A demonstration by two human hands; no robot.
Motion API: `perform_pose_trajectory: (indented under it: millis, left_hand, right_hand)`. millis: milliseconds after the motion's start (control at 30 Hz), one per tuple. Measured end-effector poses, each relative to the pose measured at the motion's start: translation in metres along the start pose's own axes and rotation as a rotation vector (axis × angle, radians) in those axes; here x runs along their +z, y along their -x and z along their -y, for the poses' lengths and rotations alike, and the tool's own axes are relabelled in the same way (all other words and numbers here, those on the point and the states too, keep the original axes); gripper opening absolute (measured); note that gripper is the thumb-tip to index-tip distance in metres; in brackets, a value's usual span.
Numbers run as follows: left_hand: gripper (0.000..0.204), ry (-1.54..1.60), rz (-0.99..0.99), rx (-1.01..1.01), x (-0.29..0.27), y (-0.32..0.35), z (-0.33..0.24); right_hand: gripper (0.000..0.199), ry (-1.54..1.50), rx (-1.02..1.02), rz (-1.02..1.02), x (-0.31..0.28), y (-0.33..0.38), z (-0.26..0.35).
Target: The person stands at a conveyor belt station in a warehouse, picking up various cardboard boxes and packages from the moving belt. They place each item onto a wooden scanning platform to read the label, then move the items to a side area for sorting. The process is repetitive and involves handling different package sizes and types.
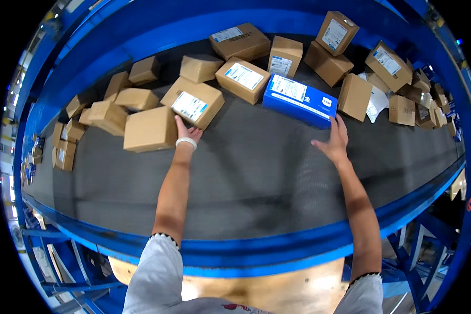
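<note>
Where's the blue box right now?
In the head view, the blue box lies on the grey conveyor belt, right of centre, at the right hand's fingertips, beside a labelled brown carton.

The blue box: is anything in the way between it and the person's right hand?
No. The right hand is already at the near corner of the blue box, with only bare grey belt beneath. Whether the fingers touch it is hard to tell. The left hand is at a brown labelled box.
</note>
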State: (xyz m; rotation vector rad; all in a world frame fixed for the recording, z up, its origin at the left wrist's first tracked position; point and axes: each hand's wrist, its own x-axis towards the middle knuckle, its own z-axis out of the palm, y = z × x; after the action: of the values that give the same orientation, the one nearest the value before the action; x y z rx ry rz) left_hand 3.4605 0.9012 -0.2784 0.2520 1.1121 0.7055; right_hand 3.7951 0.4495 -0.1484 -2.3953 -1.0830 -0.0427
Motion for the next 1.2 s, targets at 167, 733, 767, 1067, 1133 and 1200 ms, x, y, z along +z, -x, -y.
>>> perform_pose_trajectory:
  millis: [167,733,767,1067,1133,1200]
  left_hand:
    - [0.129,-0.065,0.113,-0.161,0.042,-0.025,0.011]
    - [0.066,-0.431,0.379,-0.165,-0.106,0.257,0.167]
    - [0.068,-0.471,0.396,-0.102,-0.123,0.273,0.182]
    - [0.087,-0.944,1.198,-0.235,-0.022,0.444,0.323]
    - [0.094,-1.066,1.437,-0.3,0.041,0.492,0.348]
    - [0.101,-1.159,1.664,-0.357,0.081,0.555,0.382]
  right_hand:
    - [0.135,0.278,0.07,0.284,0.061,-0.13,-0.018]
    - [0.114,-0.052,0.219,0.169,-0.195,0.14,-0.082]
    - [0.113,0.036,0.108,0.096,-0.24,0.179,-0.076]
    - [0.114,-0.23,0.491,-0.047,-0.441,0.698,-0.031]
    - [0.1,-0.096,0.768,-0.151,-0.422,0.795,0.01]
    - [0.094,0.014,1.081,-0.099,-0.417,0.884,0.052]
